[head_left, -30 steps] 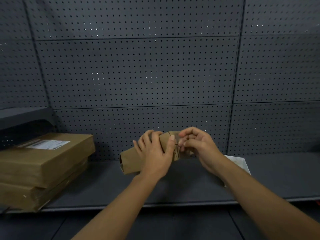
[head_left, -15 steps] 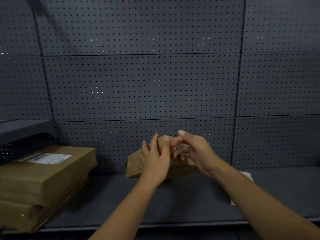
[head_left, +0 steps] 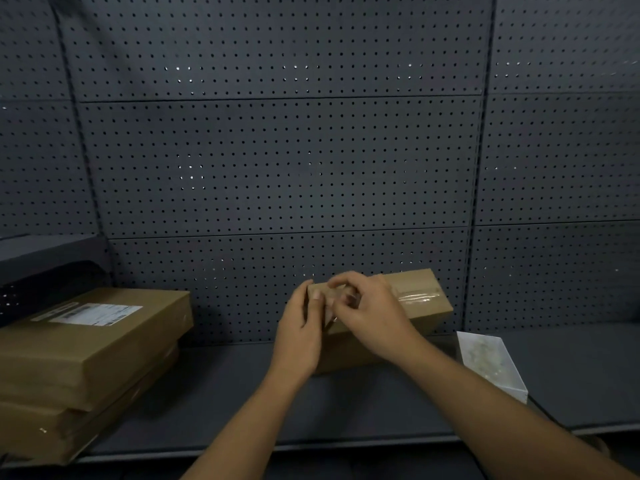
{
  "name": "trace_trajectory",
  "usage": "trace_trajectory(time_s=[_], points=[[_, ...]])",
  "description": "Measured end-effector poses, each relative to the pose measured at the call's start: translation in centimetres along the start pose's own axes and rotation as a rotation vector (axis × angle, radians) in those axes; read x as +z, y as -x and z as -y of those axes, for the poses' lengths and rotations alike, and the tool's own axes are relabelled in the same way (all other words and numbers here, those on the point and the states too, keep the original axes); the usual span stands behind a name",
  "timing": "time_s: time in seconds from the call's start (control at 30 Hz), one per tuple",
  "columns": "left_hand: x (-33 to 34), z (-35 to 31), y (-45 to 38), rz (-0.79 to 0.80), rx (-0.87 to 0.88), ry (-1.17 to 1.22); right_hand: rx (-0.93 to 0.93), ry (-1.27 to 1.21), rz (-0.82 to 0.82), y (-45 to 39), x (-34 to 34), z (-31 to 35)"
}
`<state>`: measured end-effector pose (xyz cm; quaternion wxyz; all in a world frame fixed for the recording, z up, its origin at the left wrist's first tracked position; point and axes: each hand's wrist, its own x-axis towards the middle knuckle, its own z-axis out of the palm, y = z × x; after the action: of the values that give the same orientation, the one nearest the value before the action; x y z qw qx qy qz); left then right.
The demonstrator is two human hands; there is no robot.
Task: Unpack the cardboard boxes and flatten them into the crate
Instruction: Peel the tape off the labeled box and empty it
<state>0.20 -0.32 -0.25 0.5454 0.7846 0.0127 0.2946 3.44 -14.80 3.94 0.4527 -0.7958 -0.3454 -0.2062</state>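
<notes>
Small cardboard box (head_left: 408, 306) in the lower centre of the frame, on or just above the dark shelf (head_left: 214, 393), against the perforated back panel (head_left: 277, 168); whether its underside touches the shelf cannot be told, since hands and forearms cover the lower edge. Long axis running from the near left end up and back toward the right, far right end slightly raised in the picture. Strip of clear tape (head_left: 419, 296) glinting along the top face, following that axis. Left hand (head_left: 299, 337) wrapped round the near left end, thumb up on the top corner, grip curled on the cardboard. Right hand (head_left: 370, 310) over the same end from the right, fingertips bunched at the top edge by the tape; blurred, so whether pinching tape, flap or nothing cannot be told. Near end face of the box mostly hidden behind both hands. At lower left, two flat brown boxes (head_left: 86, 358) stacked, the upper with a white label (head_left: 93, 312), print unreadable, stack cut off by the frame edge. At lower right, a pale translucent packet (head_left: 491, 362), partly covered by the right forearm.
</notes>
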Motion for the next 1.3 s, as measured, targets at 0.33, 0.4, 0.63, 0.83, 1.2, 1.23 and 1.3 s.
trace_trajectory(time_s=[0.33,0.4,0.63,0.83,1.2,1.23,1.3], points=[[1.4,2.1,0.2,-0.137,-0.003,-0.101,0.109,-0.218,0.158,0.8,-0.4,-1.0],[1.1,3.4,-0.1,-0.2,-0.021,-0.101,0.157,-0.345,0.121,1.0,-0.6,-1.8],[1.4,4.6,0.9,-0.143,0.313,-0.427,0.256,-0.493,0.005,1.8,0.1,-3.1],[0.6,4.8,0.9,0.196,0.54,-0.745,0.267,-0.563,0.032,1.8,-0.7,-4.3],[2.8,5.6,-0.9,0.023,0.715,-1.206,0.229,-0.401,0.073,2.8,-0.3,-5.7],[2.8,5.7,-0.9,0.007,0.739,-1.217,0.242,-0.412,0.083,2.8,-0.6,-5.9],[2.8,5.7,-0.9,-0.024,0.766,-1.252,0.26,-0.368,0.094,2.9,-1.0,-6.3]])
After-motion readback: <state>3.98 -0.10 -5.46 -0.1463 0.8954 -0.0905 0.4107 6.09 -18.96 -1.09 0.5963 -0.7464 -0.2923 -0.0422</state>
